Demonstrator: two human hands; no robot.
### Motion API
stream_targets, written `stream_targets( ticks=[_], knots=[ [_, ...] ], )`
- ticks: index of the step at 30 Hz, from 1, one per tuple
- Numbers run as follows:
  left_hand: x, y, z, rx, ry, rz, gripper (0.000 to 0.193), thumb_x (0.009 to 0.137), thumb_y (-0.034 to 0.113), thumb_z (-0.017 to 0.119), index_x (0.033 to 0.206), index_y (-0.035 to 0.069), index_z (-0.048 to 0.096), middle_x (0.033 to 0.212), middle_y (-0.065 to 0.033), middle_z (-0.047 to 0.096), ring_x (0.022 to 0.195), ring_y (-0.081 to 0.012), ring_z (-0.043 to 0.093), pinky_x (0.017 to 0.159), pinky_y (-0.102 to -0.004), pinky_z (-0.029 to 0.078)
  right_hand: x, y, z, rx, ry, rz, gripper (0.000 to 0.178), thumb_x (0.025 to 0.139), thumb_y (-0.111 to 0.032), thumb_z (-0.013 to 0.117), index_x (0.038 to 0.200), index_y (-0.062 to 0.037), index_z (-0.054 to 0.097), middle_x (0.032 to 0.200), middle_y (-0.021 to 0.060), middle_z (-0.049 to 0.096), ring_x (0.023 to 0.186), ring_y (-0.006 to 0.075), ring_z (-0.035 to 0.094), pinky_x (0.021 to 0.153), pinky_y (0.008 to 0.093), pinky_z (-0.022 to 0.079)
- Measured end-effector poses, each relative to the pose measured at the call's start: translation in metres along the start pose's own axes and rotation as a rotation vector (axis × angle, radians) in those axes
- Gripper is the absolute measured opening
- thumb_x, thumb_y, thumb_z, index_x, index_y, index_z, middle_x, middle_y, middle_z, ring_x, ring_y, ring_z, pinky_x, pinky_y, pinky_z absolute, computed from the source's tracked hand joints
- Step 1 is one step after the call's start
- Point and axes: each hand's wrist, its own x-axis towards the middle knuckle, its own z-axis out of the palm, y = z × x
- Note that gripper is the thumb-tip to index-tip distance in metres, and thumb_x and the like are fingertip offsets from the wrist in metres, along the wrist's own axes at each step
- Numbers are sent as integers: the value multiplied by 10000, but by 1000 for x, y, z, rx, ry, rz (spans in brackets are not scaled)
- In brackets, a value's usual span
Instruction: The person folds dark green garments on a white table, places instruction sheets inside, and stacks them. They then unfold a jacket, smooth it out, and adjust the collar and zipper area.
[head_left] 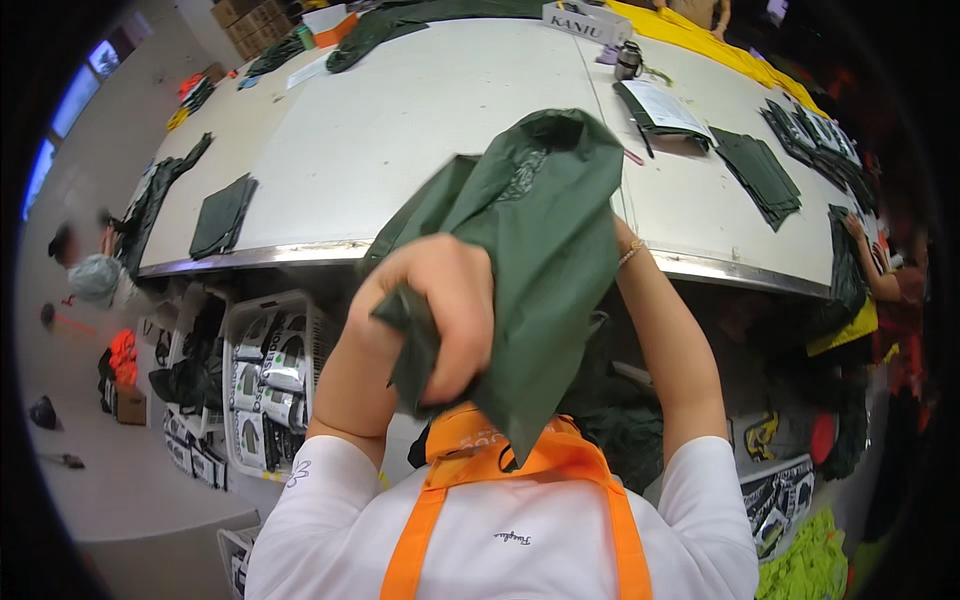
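Observation:
A dark green, coated-looking garment piece (545, 215) is held up in front of my chest, above the table's near edge. My left hand (455, 305) is closed around a fold of it, and a corner of cloth sticks out beside the fingers. That hand is slightly blurred. My right hand (624, 238) is behind or inside the raised cloth; only the wrist with its bracelet shows, and the fingers are hidden. Near the top of the piece, a crinkled patch shows in a hollow. Which part of the garment this is, I cannot make out.
On the white table (400, 130) lie folded green garments (755, 175), a paper sheet (665, 105), a pen (645, 140) and a dark bottle (628, 60). A white basket (270, 385) of packaged goods stands below left. Another person's arm (870, 255) reaches in at right.

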Motion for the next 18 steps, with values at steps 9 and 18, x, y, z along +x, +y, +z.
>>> stream_targets(
  ticks=[9,18],
  knots=[
    [-57,11,-130,399,1791,204,143,775,-3,463,859,-60,563,810,-116,598,685,-222,595,621,-341,512,-108,-92,126,160,559,-614,239,924,-217,501,1036,-22,582,1033,96,620,922,228,599,820,381,495],
    [25,45,-71,554,598,317,254,718,318,590,715,75,517,545,-40,445,485,-160,449,471,-269,367,-175,-64,46,-76,-592,485,337,895,-257,558,1141,-33,608,847,91,693,774,200,662,707,283,528]
  ],
)
